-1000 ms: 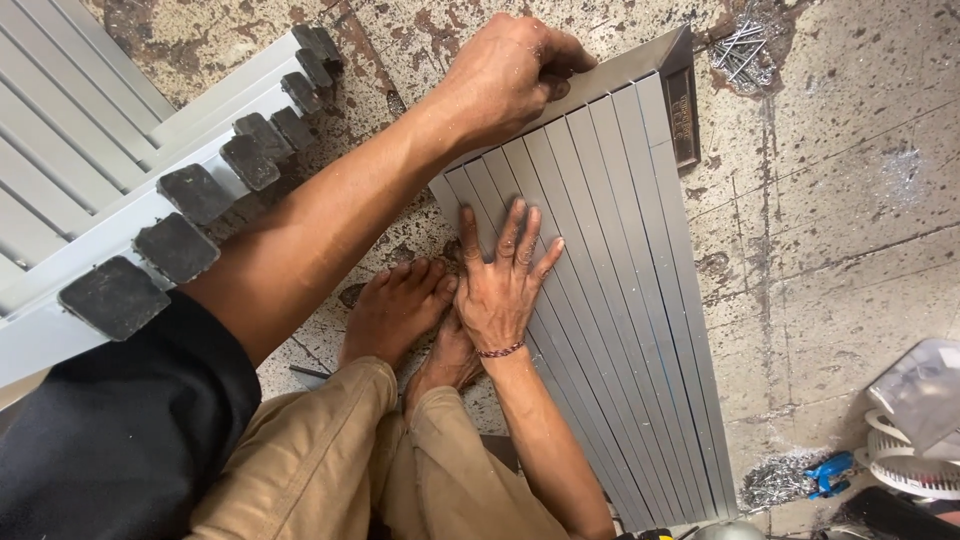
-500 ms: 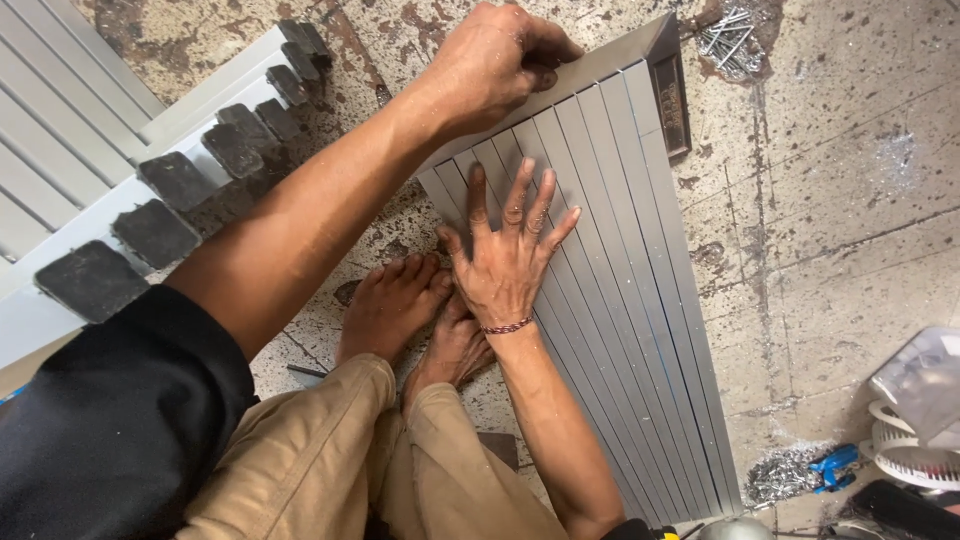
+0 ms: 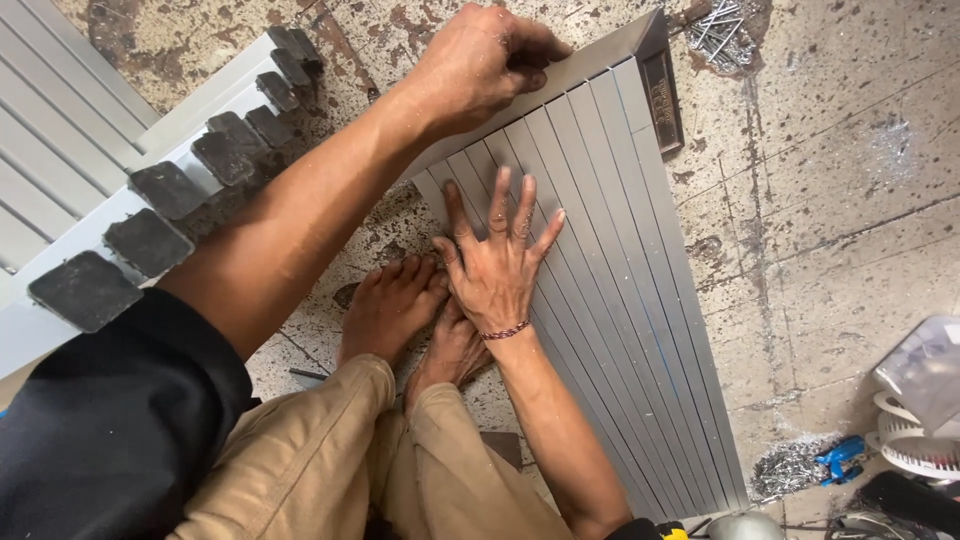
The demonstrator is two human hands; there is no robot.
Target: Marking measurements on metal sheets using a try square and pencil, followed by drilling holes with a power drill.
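Observation:
A long grey slatted metal panel point(image 3: 620, 300) lies on the stained concrete floor and runs from the top centre to the bottom right. My left hand point(image 3: 480, 65) is closed over the panel's top end rail, next to a dark end cap point(image 3: 662, 95). My right hand point(image 3: 495, 265), with a thin bracelet at the wrist, lies flat on the slats near the panel's left edge, fingers spread and holding nothing. My bare feet point(image 3: 400, 310) rest on the floor just left of the panel, touching its edge.
A second pale slatted frame with several dark square end caps point(image 3: 150, 215) lies at the left. A pile of nails point(image 3: 722, 25) sits at the top right. At the bottom right are metal shavings, a blue tool point(image 3: 840, 455) and white plastic objects point(image 3: 925, 400).
My right hand has slid a little up the slats, fingers still spread. My left hand has kept its hold on the top rail.

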